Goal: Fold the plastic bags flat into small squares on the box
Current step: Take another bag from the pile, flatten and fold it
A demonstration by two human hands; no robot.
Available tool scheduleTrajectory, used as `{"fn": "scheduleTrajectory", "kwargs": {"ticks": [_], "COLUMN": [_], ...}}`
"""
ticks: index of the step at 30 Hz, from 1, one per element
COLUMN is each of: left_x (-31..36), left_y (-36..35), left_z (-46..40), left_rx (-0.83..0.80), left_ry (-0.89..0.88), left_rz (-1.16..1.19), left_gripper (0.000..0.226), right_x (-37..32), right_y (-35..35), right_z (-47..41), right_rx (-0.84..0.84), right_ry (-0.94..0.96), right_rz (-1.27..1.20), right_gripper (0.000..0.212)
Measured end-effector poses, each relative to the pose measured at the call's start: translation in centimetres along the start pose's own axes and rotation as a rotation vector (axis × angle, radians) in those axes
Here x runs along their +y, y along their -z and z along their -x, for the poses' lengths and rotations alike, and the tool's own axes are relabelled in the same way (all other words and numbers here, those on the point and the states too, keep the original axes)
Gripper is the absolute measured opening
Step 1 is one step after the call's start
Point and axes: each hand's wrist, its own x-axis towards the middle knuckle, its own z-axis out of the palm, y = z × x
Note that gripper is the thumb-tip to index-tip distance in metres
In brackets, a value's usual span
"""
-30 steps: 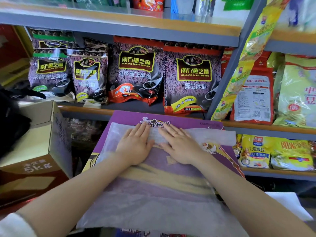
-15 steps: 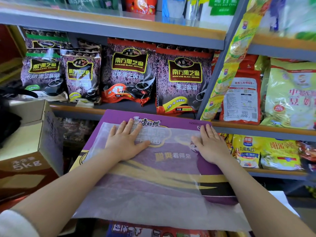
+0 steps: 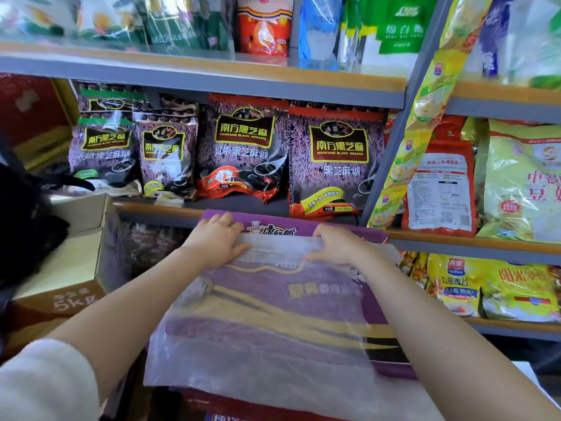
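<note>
A translucent white plastic bag [image 3: 273, 344] lies spread over the top of a purple and yellow box [image 3: 373, 238]. The bag's near edge hangs past the box's front. My left hand [image 3: 217, 238] pinches the bag's far edge at its left corner. My right hand [image 3: 332, 244] pinches the same far edge further right, fingers curled over it. Between the two hands the far edge is lifted and bunched into a narrow ridge.
Shelves right behind the box hold black sesame packets [image 3: 243, 153] and, to the right, yellow cereal bags [image 3: 522, 177]. An open cardboard carton [image 3: 69, 268] stands at the left, with a black object [image 3: 24, 226] over it. A hanging strip of yellow sachets [image 3: 416, 123] runs down the shelf post.
A second ago both hands lay flat together on the bag, then slid apart. Now both have moved to the far edge and gripped it, lifting it slightly.
</note>
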Motion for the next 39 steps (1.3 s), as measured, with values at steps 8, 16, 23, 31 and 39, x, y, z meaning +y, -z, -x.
{"fn": "scheduleTrajectory", "kwargs": {"ticks": [8, 16, 23, 31, 39], "left_x": [-0.5, 2.9, 2.0, 1.8, 1.3], "left_y": [1.1, -0.9, -1.9, -0.5, -2.7], "left_z": [-1.9, -1.9, 0.1, 5.6, 11.3], "left_rx": [0.34, 0.187, -0.123, 0.379, 0.309], "left_ry": [-0.072, -0.146, -0.036, -0.452, -0.705], "left_rz": [0.018, 0.177, 0.272, 0.437, 0.207], "left_gripper": [0.038, 0.086, 0.129, 0.071, 0.062], "right_x": [0.6, -0.8, 1.4, 0.4, -4.2], "right_y": [1.7, 0.2, -3.6, -2.8, -4.0], "right_z": [-1.4, -2.2, -1.7, 4.2, 8.9], "right_rx": [0.241, 0.361, 0.08, 0.392, 0.255], "right_ry": [-0.051, 0.118, 0.011, 0.123, 0.453], "right_rz": [0.092, 0.198, 0.113, 0.173, 0.085], "right_gripper": [0.027, 0.062, 0.063, 0.04, 0.039]}}
